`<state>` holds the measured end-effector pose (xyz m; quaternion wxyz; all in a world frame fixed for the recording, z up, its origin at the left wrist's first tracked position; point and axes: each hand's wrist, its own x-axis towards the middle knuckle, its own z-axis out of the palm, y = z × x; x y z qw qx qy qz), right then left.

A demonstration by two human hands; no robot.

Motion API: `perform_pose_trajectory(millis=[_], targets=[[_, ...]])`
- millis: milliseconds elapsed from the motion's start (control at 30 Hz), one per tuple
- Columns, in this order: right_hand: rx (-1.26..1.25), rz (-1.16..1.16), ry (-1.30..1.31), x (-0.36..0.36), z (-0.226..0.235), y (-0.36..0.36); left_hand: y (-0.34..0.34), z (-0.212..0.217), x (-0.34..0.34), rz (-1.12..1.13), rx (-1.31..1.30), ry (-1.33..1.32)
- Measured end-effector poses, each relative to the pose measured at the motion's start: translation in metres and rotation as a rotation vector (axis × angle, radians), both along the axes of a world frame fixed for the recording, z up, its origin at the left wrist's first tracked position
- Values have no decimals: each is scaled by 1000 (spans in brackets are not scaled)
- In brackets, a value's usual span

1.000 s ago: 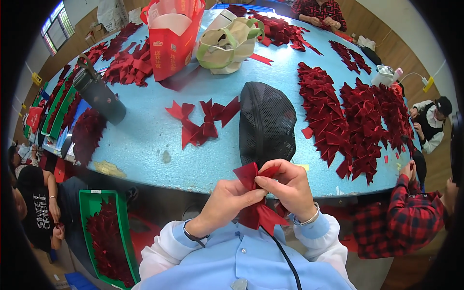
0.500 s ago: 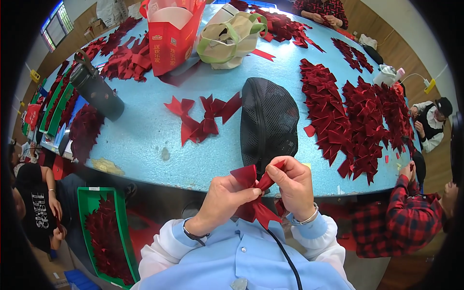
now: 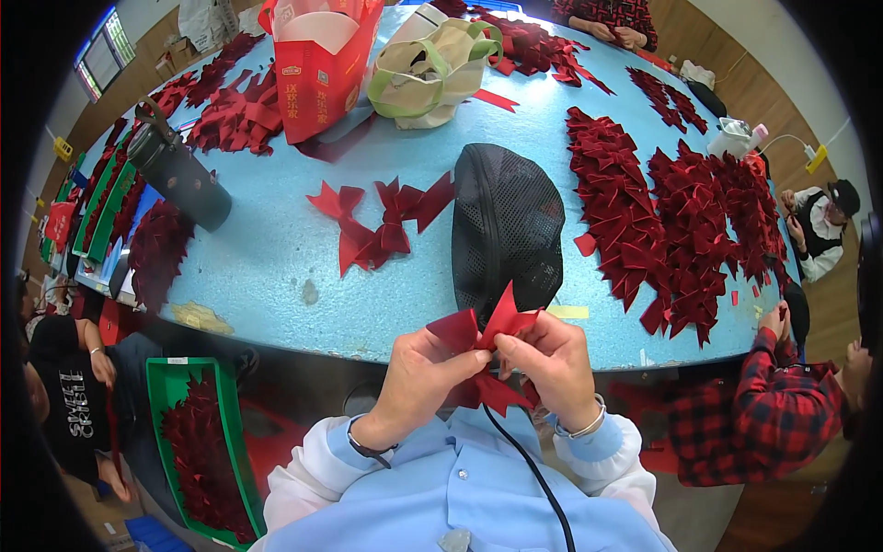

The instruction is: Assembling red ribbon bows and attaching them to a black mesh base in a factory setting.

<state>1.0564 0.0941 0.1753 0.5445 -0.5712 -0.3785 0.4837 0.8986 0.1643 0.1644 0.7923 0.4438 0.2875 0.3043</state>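
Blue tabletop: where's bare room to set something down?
Bare: between dark flask and loose ribbon bows; a narrow strip between black mesh item and right-hand bow rows. Crowded: those rows; centre front, behind the held bow.

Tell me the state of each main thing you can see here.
Left hand: pinching the red ribbon
Right hand: pinching it too
Red ribbon: gathered, ends spread
Black mesh bag: bulging; whether fastened, unclear
Dark bottle: upright, capped
Red bag: upright, open-topped
Green crate: open, holding dark red bows
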Motion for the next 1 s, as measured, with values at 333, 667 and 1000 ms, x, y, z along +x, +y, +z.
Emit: perform_pose_trajectory(millis=[333,667,1000], targets=[[56,-22,21,-3,-3,1,-3,-9,4,77,169,55],[56,-67,112,-4,-11,4,-3,-8,7,133,142,98],[83,77,348,13,-15,19,9,-16,5,68,-199,-155]])
